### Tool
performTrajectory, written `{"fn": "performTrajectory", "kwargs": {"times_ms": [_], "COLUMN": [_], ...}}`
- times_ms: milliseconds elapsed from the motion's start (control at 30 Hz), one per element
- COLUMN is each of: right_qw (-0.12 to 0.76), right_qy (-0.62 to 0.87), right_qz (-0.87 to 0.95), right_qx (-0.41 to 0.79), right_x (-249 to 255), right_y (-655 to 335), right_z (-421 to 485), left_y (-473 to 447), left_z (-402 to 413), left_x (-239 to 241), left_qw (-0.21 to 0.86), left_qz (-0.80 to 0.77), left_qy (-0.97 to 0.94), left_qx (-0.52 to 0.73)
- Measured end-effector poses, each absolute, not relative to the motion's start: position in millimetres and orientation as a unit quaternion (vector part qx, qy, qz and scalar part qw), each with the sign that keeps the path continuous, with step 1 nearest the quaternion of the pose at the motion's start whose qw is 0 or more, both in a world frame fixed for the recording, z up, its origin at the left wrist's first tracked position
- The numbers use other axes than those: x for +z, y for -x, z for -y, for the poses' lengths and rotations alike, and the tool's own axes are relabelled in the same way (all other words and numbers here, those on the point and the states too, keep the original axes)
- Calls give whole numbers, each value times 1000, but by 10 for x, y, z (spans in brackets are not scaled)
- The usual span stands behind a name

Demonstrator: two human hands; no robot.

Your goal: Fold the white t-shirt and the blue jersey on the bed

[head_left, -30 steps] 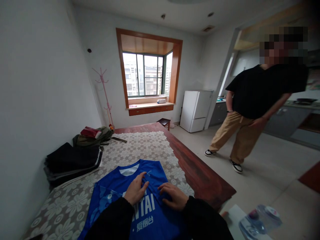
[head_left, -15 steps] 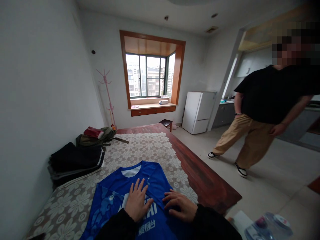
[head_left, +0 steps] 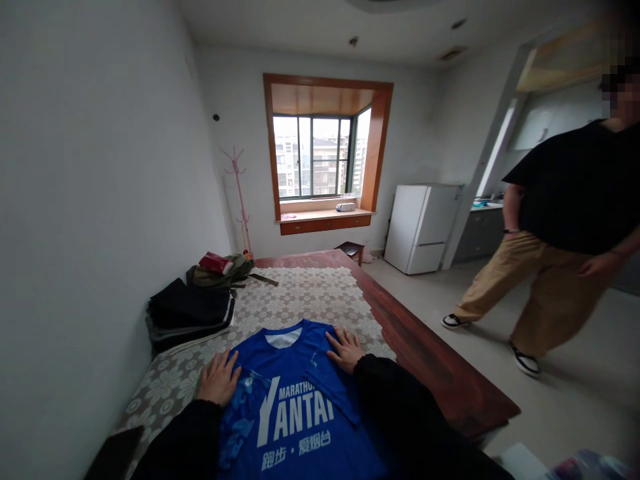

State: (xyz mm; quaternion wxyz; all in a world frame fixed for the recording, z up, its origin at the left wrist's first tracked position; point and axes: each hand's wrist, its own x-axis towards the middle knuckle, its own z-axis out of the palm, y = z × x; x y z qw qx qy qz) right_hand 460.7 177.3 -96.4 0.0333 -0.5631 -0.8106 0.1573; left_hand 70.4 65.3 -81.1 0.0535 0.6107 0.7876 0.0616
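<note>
A blue T-shirt (head_left: 295, 393) with white lettering lies face up on a patterned tablecloth (head_left: 305, 290), its neckline pointing away from me. Both sleeves are turned in over its front. My left hand (head_left: 219, 379) rests with fingers spread on the shirt's left edge near the shoulder. On the opposite shoulder, my right hand (head_left: 346, 350) lies flat, fingers apart. Neither hand grips the cloth. The shirt's lower end runs out of view at the bottom.
Folded dark clothes (head_left: 190, 310) are stacked by the left wall, with a green bag (head_left: 240, 267) behind them. A dark flat object (head_left: 115, 453) lies near left. Bare reddish wood (head_left: 430, 360) edges the table's right. A person (head_left: 565, 200) stands at the right, near a fridge (head_left: 417, 227).
My hands have moved apart, from the middle and right of the shirt's front to its two shoulder edges. The lettering now shows more fully. The view has shifted left.
</note>
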Motion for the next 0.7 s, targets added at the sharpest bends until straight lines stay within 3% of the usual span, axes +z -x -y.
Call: {"fn": "performTrajectory", "kwargs": {"times_ms": [167, 367, 700], "right_qw": [60, 122, 151], "right_qy": [528, 544, 577], "right_qz": [832, 814, 784], "right_qx": [162, 163, 172], "right_x": [-1145, -977, -963], "right_y": [-4680, -4612, -4407], "right_z": [-1811, -2168, -2624], "left_y": [-700, -513, -256], "left_z": [-668, -904, -1318], "left_x": [-962, -869, -816], "left_qw": [41, 50, 106], "left_qz": [-791, -791, -784], "left_qy": [-604, -598, -588], "left_qx": [85, 119, 169]}}
